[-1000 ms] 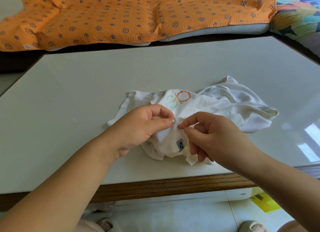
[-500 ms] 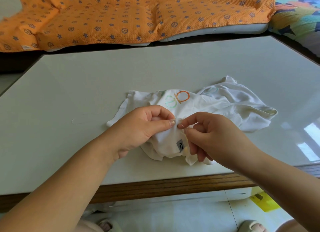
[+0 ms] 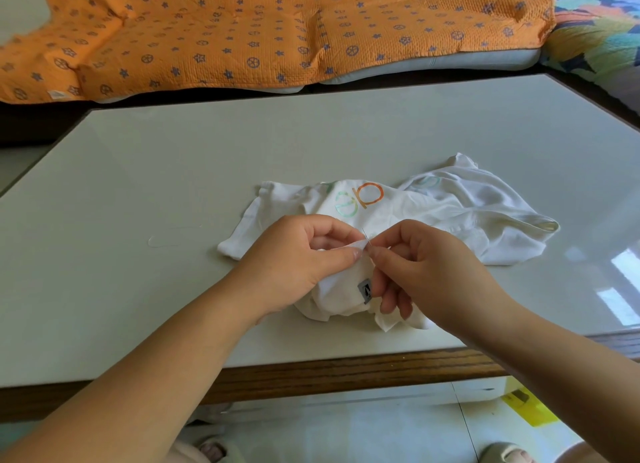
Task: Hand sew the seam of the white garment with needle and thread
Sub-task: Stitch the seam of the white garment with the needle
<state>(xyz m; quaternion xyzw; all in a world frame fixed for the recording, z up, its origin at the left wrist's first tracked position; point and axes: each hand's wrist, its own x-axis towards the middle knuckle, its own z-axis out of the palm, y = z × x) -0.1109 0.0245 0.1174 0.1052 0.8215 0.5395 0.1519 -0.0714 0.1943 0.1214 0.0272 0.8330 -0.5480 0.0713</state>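
Observation:
A crumpled white garment (image 3: 467, 216) with orange and green letters lies on the pale table (image 3: 173, 185), near its front edge. My left hand (image 3: 298, 261) pinches a raised fold of the fabric between thumb and fingers. My right hand (image 3: 426, 272) pinches a thin needle (image 3: 367, 236) right at that fold, its tip pointing up and away. A small dark label (image 3: 365, 289) shows on the cloth below the fingers. A faint loop of thread (image 3: 166, 241) lies on the table to the left of the garment.
An orange patterned blanket (image 3: 242, 29) covers a cushion behind the table. A colourful quilt (image 3: 595, 33) lies at the far right. The table's wooden front edge (image 3: 346, 372) runs below my wrists. A yellow object (image 3: 526, 407) lies on the floor.
My right hand has moved slightly left toward the fold with the needle. The left hand's grip on the fabric has stayed in place.

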